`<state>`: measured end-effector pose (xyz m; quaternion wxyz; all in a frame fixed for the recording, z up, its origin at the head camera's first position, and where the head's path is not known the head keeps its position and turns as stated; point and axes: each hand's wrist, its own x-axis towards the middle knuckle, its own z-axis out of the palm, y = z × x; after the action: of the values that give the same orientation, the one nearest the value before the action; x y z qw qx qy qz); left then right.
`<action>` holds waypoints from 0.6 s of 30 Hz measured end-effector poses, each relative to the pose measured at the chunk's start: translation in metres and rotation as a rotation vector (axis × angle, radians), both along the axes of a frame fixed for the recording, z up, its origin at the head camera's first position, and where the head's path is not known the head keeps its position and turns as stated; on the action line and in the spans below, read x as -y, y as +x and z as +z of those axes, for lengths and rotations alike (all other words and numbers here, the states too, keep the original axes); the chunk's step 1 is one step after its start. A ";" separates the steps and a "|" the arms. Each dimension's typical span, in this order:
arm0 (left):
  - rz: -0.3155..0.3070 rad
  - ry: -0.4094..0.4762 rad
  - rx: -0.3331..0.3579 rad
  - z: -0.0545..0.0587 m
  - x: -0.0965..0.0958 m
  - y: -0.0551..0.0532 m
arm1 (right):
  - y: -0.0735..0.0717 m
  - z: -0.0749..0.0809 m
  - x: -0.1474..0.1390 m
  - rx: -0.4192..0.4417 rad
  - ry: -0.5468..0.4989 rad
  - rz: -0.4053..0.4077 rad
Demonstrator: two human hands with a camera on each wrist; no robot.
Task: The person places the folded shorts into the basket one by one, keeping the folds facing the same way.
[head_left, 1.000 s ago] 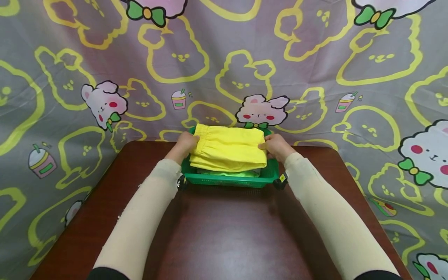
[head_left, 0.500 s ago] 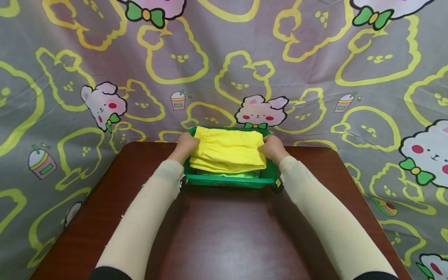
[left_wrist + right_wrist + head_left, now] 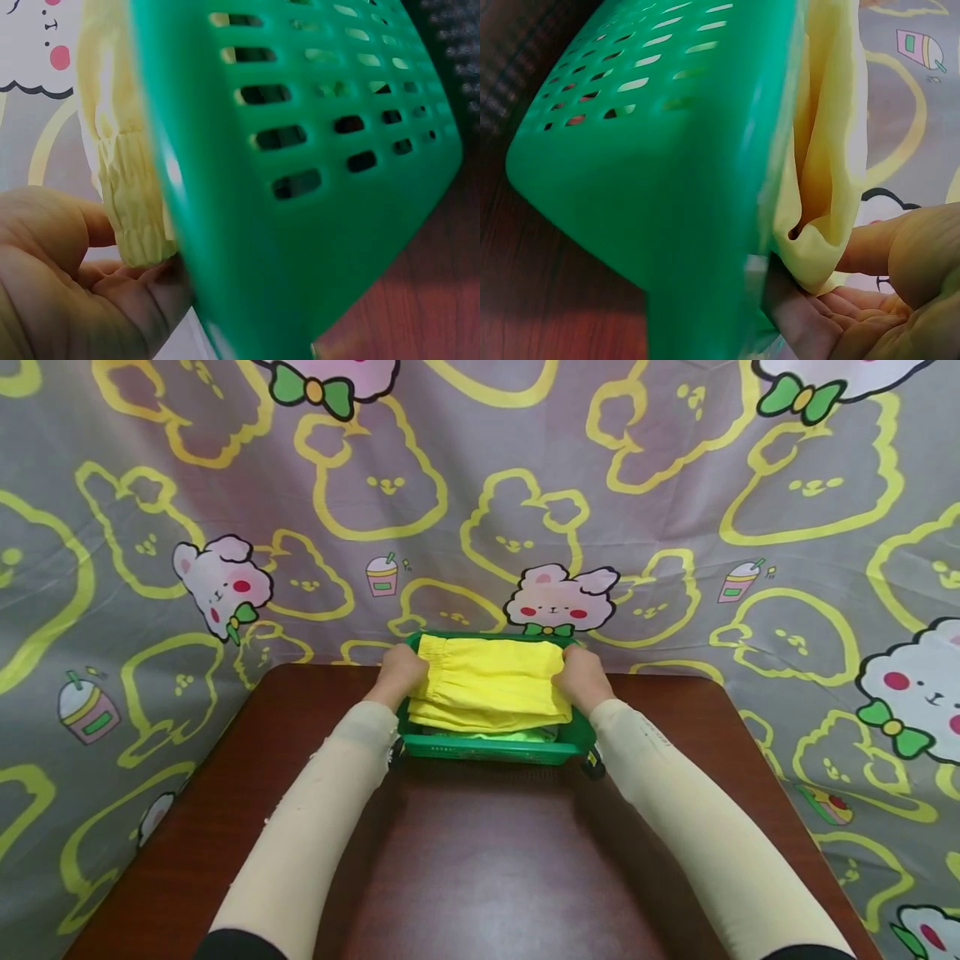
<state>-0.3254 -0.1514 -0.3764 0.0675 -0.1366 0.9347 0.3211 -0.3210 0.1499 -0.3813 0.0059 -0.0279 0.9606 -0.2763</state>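
Folded yellow shorts (image 3: 491, 681) with a gathered elastic waistband sit in a green plastic basket (image 3: 487, 749). At the waistband end, my left hand (image 3: 402, 675) pinches the fold, thumb above and fingers below. My right hand (image 3: 583, 678) grips the opposite end the same way. The left wrist view shows the waistband (image 3: 135, 195) between thumb and fingers, right behind the basket's slotted wall (image 3: 247, 210). In the right wrist view the folded edge (image 3: 821, 247) lies between thumb and fingers, close to the rim. A light green cloth (image 3: 517, 735) peeks out beneath the shorts.
The basket stands at the back of a dark reddish-brown table (image 3: 487, 860). Close behind it hangs a grey curtain (image 3: 450, 552) printed with yellow outlines and cartoon rabbits. Curtain also runs along both sides of the table.
The yellow shorts have come down slightly into the basket, with both hands still holding their ends. The hands have shifted a little inward, and the basket stays about where it was.
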 end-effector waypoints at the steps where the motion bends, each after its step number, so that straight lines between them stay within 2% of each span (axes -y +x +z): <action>1: -0.008 -0.008 0.002 0.000 0.000 -0.001 | 0.000 0.000 0.001 0.003 0.008 0.000; 4: -0.033 -0.046 0.001 0.001 0.002 -0.003 | 0.000 0.001 0.003 0.024 0.073 0.014; 8: -0.040 -0.074 0.005 0.002 0.003 -0.006 | 0.000 0.003 0.006 0.023 0.251 0.076; 10: -0.039 -0.083 0.015 0.002 0.004 -0.007 | 0.000 0.003 0.008 0.024 0.284 0.083; 12: -0.039 -0.093 0.022 0.002 0.005 -0.007 | 0.002 0.003 0.010 0.040 0.273 0.074; 15: -0.046 -0.103 0.031 0.002 0.006 -0.006 | 0.006 0.003 0.011 0.065 0.204 0.045; 18: -0.056 -0.102 0.036 0.003 0.007 -0.005 | 0.009 0.004 0.013 0.068 0.187 0.049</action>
<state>-0.3302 -0.1581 -0.3736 0.0863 -0.1196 0.9520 0.2684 -0.3124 0.1370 -0.3775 0.0480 -0.0414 0.9805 -0.1859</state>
